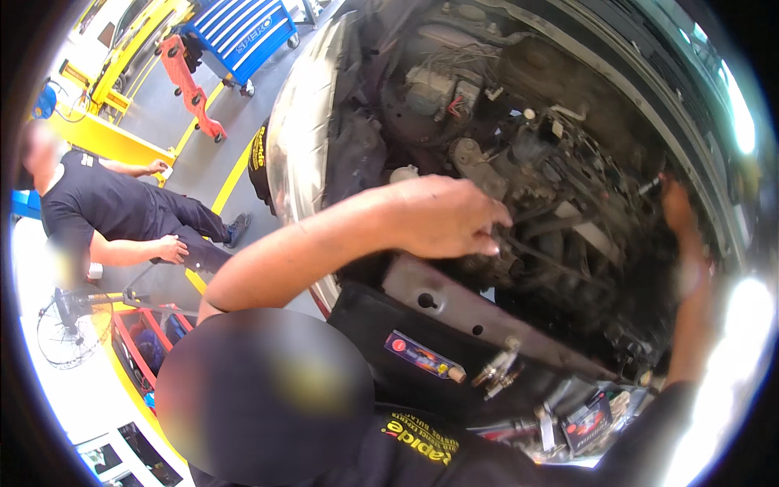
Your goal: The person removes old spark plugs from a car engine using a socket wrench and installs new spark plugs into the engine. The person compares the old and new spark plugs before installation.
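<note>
Neither of my own hands can be made out. A co-worker in a dark cap [268,398] and black shirt [503,467] leans over an engine bay [527,162] in front of me. Both bare arms in the picture appear to be theirs; the cap hides where the left arm begins. The co-worker's left hand [454,219] hovers palm down above the engine, fingers curled. Their right hand [677,207] reaches the far right side, blurred, beside a slim shiny part. On the dark cover [365,325] lie a small printed carton [422,355] and several spark plugs [499,369].
A clear plastic wrapping with a small dark box [588,422] lies at the front right. The headlight [304,130] bounds the bay on the left. Beyond are another person [105,203], a blue tool chest [239,36], a red creeper [191,93] and yellow lift parts [130,134].
</note>
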A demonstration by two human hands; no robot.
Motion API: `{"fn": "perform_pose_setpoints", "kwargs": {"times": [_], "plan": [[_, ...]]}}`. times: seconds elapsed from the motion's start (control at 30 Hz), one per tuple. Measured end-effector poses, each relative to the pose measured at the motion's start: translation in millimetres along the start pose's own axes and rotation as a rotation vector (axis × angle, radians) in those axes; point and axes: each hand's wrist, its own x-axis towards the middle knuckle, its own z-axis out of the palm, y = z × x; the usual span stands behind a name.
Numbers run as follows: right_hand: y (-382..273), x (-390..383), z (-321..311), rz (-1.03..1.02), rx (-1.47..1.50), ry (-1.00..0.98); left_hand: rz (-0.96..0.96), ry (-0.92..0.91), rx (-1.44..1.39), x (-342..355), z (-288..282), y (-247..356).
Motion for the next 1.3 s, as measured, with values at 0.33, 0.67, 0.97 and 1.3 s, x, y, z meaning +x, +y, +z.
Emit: {"fn": "perform_pose_setpoints", "kwargs": {"times": [0.33,0.67,0.97,1.3], "plan": [[24.7,19.1,13.0,-0.042,-0.037,0.013,0.136,0.25,-0.033,9.6,30.2,-34.6],[-7.3,0.0,10.2,-0.023,-0.04,0.124,0.181,0.245,0.091,7.2,42.3,-37.8],[-1.9,7.7,22.1,0.055,-0.196,0.168,0.167,0.254,0.08,5.6,47.6,-39.9],[-55.0,23.7,13.3,0.477,-0.159,0.03,0.132,0.238,0.109,0.3,44.7,-37.1]]}}
